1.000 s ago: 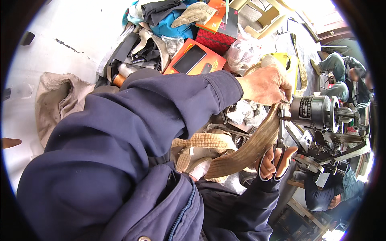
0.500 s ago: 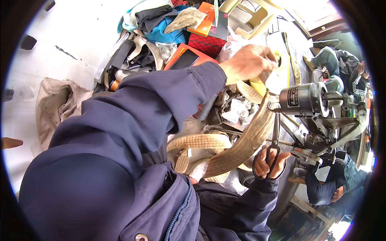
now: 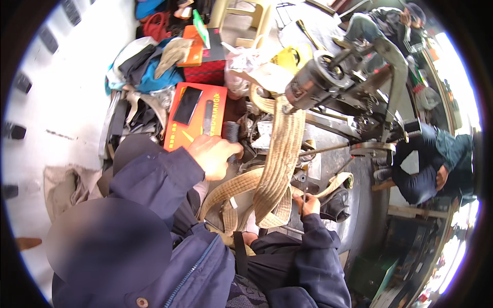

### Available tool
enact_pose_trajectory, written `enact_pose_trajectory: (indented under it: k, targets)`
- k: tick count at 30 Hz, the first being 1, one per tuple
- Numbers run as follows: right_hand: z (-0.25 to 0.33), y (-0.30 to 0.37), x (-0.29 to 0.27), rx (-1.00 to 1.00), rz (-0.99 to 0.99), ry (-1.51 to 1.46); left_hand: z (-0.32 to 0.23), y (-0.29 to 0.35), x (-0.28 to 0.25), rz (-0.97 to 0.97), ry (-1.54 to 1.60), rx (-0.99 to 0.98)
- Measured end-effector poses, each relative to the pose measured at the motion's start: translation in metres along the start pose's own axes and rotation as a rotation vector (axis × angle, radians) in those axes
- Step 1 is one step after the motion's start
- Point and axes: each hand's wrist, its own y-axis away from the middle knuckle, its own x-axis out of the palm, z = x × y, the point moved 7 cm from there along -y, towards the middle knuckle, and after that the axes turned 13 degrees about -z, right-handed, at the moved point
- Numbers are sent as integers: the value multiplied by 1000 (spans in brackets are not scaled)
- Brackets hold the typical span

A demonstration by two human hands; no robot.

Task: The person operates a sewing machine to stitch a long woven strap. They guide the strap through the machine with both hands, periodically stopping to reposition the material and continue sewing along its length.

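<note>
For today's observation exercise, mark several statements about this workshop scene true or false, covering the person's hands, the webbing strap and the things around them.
1. The left hand rests by a dark spool. True.
2. A wide beige webbing strap runs up to the grey sewing machine. True.
3. The right hand is raised above the machine. False: it sits low, at the lower end of the strap.
4. The orange box lies right of the machine. False: it lies to the left.
5. The person's sleeves are dark blue. True.
</note>
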Motion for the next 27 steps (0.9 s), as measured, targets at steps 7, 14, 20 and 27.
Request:
enact_pose_trajectory:
  k: [7,14,20,27]
  targets:
    - [-65,-82,42,161,75,139,-4,-31,-11,-145,113,-182]
    - [-57,-178,84,128,-76,-134,7,-45,0,-217,853,-387]
    - [-50,-193,101,49,-63,-159,4,-52,9,-137,1241,-575]
    - [7,-140,-9,51,31,-306,-7,-69,26,-245,1434,-587]
